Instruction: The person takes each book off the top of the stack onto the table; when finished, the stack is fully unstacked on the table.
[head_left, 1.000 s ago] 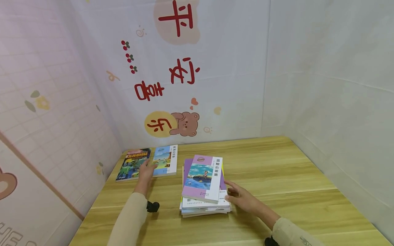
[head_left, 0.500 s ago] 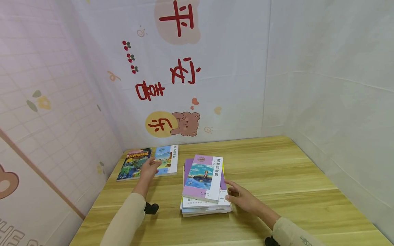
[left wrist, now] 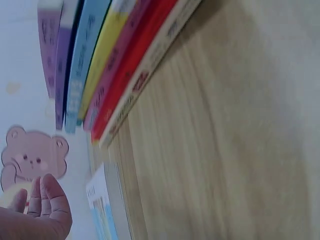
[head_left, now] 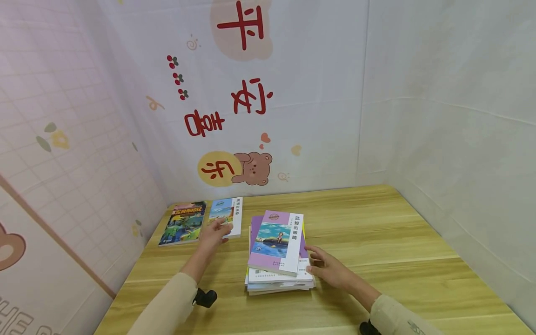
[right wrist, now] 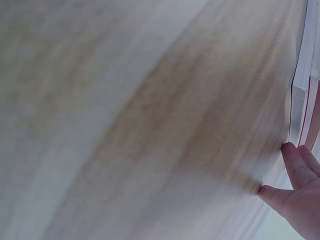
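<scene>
We see a stack of books [head_left: 289, 283] in the middle of the counter [head_left: 360, 228], lying flat, with a purple-and-white book [head_left: 273, 242] askew on top. From the left wrist its spines show purple, blue, yellow, pink, red and cream. The right grip [head_left: 331, 271] is at the stack's right side, fingers apart and lightly bent, closed round nothing; the fingertips are at the edges of the books, though we cannot tell how firmly they touch.

To the left of the stack, well apart, we find a blue-and-white book [head_left: 222, 210] lying face up. The left grip [head_left: 215, 233] hangs over its lower part, fingers loosely curved with nothing between them. Just left of that is a book with a jungle cover [head_left: 183, 227]. Both forearms wear pale sleeves [head_left: 167, 298]. Behind the counter we see a white cloth backdrop [head_left: 318, 116] printed with red characters and a pink bear [head_left: 256, 168].
</scene>
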Motion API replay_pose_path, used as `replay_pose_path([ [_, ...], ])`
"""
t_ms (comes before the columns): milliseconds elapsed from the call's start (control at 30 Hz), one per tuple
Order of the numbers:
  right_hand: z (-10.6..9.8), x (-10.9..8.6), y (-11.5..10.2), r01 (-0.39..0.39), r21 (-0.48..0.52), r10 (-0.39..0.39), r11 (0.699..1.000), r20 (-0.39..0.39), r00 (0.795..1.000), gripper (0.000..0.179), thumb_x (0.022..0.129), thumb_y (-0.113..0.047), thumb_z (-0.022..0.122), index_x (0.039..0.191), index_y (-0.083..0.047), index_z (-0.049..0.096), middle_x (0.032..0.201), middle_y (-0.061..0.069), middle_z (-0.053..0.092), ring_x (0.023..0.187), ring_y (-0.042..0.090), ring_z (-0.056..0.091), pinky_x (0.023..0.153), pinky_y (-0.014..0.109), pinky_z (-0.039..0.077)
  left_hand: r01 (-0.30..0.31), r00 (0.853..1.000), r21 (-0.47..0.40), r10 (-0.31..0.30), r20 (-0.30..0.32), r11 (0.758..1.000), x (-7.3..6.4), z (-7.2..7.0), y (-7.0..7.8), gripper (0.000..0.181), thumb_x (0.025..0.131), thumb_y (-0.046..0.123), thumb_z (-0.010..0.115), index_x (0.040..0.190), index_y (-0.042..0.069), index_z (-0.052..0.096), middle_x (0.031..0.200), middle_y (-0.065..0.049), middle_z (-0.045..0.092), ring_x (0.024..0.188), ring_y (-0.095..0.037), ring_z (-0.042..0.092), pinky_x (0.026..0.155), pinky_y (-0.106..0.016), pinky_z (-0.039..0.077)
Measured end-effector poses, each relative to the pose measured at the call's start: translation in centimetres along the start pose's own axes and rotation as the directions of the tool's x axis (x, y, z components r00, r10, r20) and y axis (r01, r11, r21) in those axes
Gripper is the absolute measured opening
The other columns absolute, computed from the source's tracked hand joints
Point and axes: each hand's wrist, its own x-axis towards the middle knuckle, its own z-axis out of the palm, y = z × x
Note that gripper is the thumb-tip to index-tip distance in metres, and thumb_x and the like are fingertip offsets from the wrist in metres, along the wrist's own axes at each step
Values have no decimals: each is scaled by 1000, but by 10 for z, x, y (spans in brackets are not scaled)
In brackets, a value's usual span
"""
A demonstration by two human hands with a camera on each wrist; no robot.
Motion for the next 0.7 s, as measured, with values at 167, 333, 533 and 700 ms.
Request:
replay_pose_path([
  [167,0,0,1,1,-11,-1,1000,0,1000,60,99,-17,62,152,-8,36,144,41,35,132,58,36,105,66,32,16,999,-33,-14,47,999,-15,8,2,59,99,23,63,148,-2,39,129,-20,53,125,-42,48,104,-55,41],
  [333,-1,2,4,-1,-25,1,1000,-2,1000,61,99,-18,62,153,-10,35,145,39,36,133,56,35,106,65,31,41,996,-45,-37,81,998,-30,17,2,55,100,22,62,146,1,42,125,-19,54,122,-41,49,102,-54,43],
  [533,-1,3,6,7,-33,-8,999,-1,1000,61,100,-20,62,153,-10,36,144,38,38,133,54,37,106,64,32,45,995,-51,-40,95,998,-40,26,-2,52,100,22,61,144,-1,46,125,-21,56,114,-38,53,98,-53,46],
  [700,-1,3,7,9,-36,-9,999,0,1000,61,100,-21,62,154,-10,35,144,39,39,133,53,38,106,64,32,44,991,-58,-37,125,997,-48,34,-7,54,100,21,62,144,-5,44,129,-24,54,117,-42,52,96,-52,48],
])
